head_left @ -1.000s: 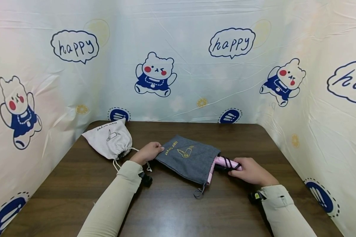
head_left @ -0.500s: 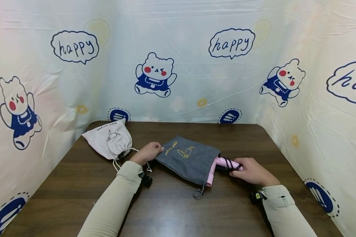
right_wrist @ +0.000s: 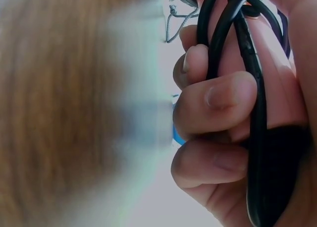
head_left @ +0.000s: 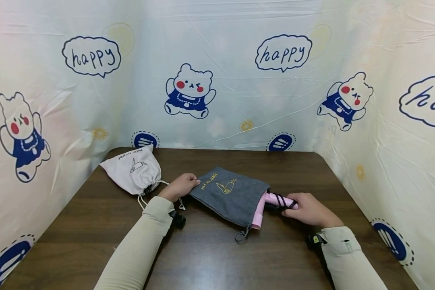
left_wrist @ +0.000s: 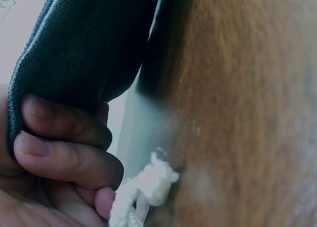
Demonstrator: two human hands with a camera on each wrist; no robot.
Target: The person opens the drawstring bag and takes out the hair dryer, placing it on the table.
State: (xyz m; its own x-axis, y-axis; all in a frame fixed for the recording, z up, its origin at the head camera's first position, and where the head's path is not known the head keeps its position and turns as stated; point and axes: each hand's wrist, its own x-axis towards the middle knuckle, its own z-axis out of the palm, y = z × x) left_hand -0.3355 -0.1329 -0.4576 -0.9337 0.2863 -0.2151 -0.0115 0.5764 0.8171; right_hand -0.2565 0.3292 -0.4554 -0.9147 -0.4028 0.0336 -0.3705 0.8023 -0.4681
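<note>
A dark grey drawstring bag (head_left: 228, 197) printed "Hair Dryer" lies mid-table, its mouth toward the right. My left hand (head_left: 179, 187) pinches the bag's closed left corner; in the left wrist view its curled fingers (left_wrist: 69, 160) grip the cloth. Out of the bag's mouth sticks a pink hair dryer (head_left: 280, 200), its handle wrapped in black cord (right_wrist: 255, 113). My right hand (head_left: 309, 209) grips that handle, fingers curled round handle and cord. Part of the pink body shows at the mouth's lower edge; the rest is hidden inside the bag.
A white drawstring bag (head_left: 135, 171), also printed "Hair Dryer", lies at the back left, drawn in at its neck. Its white cord (left_wrist: 153, 185) trails beside my left hand. A printed curtain (head_left: 232, 80) hangs along the back and sides of the brown table (head_left: 210, 257).
My right hand has shifted slightly right with the hair dryer, and more of its pink body shows at the bag's mouth. The left hand stays at the bag's corner.
</note>
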